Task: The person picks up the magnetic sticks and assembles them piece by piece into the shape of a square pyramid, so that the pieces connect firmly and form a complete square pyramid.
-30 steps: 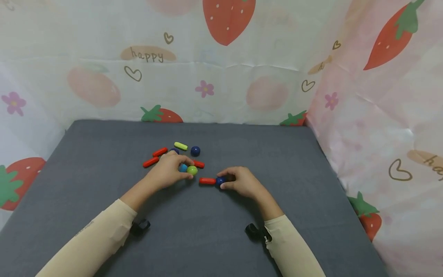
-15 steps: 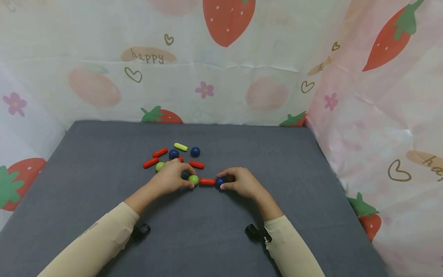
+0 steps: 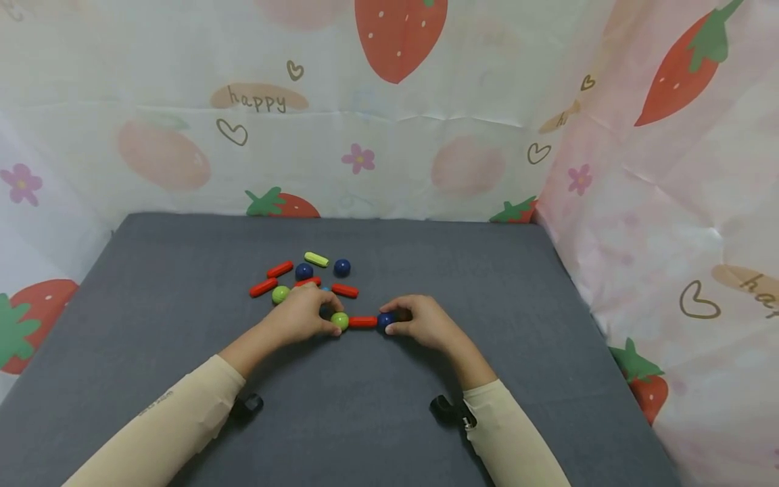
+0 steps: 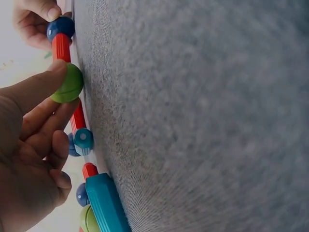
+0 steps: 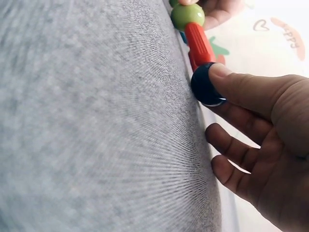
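Pinching a green ball [image 3: 339,321] between thumb and fingertips, the left hand [image 3: 304,312] holds it against one end of a red stick [image 3: 363,322] above the gray tabletop [image 3: 353,419]. The right hand [image 3: 428,322], its other fingers loosely bent, pinches a dark blue ball [image 3: 383,320] at the opposite end. Behind lies a yellow stick [image 3: 316,259].

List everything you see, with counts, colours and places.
Balls: three, navy, one held, two clustered
Balls: two, green, one held, one clustered
Rods: five, red, one between held balls, four clustered
Rod: one, lime, cluster's far edge
Rods: two seen, teal, cluster's near side
Tabletop: one, grey, beneath
Strawberry-print sheeting: three sides, pale, around tabletop
Sleeves: two, cream, foreground
Wrist devices: two, black, beside sleeves
Left hand, right hand: two, bare, pinching balls
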{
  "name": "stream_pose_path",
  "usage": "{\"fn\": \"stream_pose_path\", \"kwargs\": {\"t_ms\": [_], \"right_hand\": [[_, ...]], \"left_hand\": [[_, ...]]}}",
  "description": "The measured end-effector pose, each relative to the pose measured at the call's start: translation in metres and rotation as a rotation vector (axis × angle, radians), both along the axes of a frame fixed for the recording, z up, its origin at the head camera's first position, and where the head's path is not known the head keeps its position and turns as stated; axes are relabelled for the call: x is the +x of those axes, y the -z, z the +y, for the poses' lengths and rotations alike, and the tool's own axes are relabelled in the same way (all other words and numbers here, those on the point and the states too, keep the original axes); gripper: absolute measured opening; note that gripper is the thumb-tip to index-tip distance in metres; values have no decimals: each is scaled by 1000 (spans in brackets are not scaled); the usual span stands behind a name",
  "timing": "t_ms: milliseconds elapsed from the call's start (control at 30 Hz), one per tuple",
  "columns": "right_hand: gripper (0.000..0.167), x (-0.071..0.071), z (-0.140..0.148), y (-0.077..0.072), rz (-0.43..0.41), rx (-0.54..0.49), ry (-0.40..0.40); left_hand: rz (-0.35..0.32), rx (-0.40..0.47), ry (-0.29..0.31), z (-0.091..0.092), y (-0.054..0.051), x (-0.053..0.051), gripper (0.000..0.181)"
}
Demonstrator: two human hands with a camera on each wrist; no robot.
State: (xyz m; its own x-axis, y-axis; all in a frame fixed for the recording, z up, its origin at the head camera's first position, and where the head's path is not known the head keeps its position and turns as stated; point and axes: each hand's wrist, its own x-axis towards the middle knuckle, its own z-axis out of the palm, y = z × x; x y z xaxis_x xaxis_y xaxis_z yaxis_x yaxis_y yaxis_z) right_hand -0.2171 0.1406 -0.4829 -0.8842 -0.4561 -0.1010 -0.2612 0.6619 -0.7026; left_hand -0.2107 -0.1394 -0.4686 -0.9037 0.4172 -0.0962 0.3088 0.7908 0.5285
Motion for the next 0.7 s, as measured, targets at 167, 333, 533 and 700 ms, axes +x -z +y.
{"fn": "stream_pose_path", "kwargs": {"t_ms": [167, 333, 533, 700], "right_hand": [[32, 0, 0, -1, -5, 2, -1], [32, 1, -1, -1, -10, 0, -23], [35, 0, -1, -3, -1, 15, -68], [37, -6, -7, -11, 25, 47, -127]], "left_hand": [[2, -5, 17, -1, 0, -3, 31], [10, 2, 33, -4, 3, -4, 32], [16, -20, 26, -3, 2, -2, 33], [31, -45, 35, -3, 1, -3, 33]]}}
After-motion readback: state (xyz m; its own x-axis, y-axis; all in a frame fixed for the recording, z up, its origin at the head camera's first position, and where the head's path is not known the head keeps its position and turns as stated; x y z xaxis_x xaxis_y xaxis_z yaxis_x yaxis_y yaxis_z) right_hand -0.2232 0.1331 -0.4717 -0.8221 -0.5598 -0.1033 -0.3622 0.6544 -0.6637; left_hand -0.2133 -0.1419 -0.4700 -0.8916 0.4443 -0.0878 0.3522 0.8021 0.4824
